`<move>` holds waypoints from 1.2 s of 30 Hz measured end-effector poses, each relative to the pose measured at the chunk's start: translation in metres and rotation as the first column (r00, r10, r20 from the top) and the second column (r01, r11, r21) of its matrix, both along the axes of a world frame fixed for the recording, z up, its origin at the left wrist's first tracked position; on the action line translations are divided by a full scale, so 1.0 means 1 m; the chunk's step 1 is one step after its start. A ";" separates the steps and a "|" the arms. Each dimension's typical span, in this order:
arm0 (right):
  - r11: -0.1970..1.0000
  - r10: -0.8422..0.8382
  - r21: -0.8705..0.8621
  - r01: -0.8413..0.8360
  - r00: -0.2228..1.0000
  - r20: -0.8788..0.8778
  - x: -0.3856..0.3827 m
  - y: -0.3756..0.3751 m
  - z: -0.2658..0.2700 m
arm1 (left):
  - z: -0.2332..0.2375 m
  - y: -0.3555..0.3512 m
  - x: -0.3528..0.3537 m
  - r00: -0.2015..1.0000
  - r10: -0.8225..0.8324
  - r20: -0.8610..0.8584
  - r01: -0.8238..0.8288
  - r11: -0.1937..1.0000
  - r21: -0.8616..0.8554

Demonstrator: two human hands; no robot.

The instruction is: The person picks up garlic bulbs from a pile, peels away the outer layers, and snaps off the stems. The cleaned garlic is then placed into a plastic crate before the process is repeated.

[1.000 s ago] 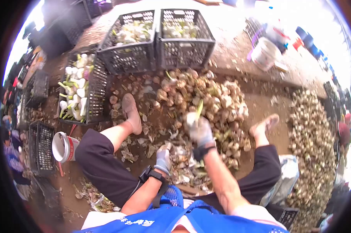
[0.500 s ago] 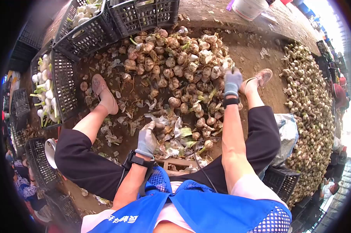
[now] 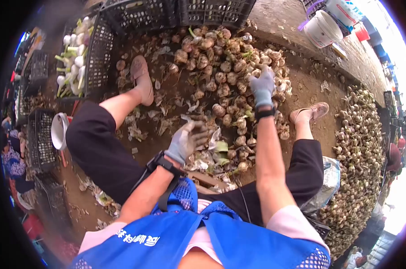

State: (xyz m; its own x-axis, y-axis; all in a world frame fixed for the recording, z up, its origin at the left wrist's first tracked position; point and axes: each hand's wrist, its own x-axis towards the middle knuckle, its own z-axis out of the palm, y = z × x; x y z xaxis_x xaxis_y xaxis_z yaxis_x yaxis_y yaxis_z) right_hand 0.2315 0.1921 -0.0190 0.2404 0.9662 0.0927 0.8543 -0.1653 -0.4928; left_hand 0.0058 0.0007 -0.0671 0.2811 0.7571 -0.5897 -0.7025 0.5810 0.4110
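Here, our right hand [image 3: 262, 85], in a grey glove, lies palm down on the heap of bulbs [image 3: 212, 54] with the arm stretched out ahead. Its fingers curl over the bulbs, and we cannot tell whether they have closed on one. Our left hand [image 3: 187, 139], gloved too, hangs nearer the body with its fingers spread wide and nothing in it, just over a litter of husks [image 3: 214, 154] lying between our legs. A black wrist strap [image 3: 165, 163] sits below that glove.

The heap of dirt-brown bulbs lies on the earth floor [image 3: 310, 76] in front of us, reaching from the husks up to the black crates [image 3: 176, 13] at the far edge. Our left shoe [image 3: 141, 78] is planted beside the heap, and our right sandal [image 3: 310, 112] is just past its near right corner.

Farther left, a side crate [image 3: 95, 58] holds white, cleaned bulbs with green stalks, and a white tub [image 3: 58, 131] lies by our left knee. A white bucket [image 3: 322, 29] stands at the upper right. A second long heap [image 3: 360, 148] runs down the right side, well apart from the first. Our blue apron [image 3: 203, 242] fills the bottom of the view.
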 end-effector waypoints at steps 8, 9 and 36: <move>0.985 -0.014 -0.077 -0.157 0.366 -0.930 -0.107 -0.194 0.024 | 0.039 0.000 0.007 0.931 0.224 0.288 -0.269 0.955 0.127; 0.988 -0.100 -0.103 -0.119 0.036 -0.994 -0.095 -0.190 0.021 | 0.045 -0.003 0.005 0.976 0.156 0.150 -0.191 0.947 0.256; 0.947 0.037 -0.015 -0.320 0.156 -0.987 -0.063 -0.195 0.038 | 0.054 0.000 0.011 0.873 0.217 -0.438 0.102 0.794 0.599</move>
State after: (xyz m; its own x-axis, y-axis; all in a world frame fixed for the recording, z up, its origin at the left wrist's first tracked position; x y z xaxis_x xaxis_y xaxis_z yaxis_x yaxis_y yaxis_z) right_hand 0.1689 -0.0025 0.0193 -0.1848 0.9538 -0.2368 -0.2740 -0.2814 -0.9196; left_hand 0.0169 0.0005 -0.0127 0.0411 0.9970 -0.0654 -0.3571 0.0758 0.9310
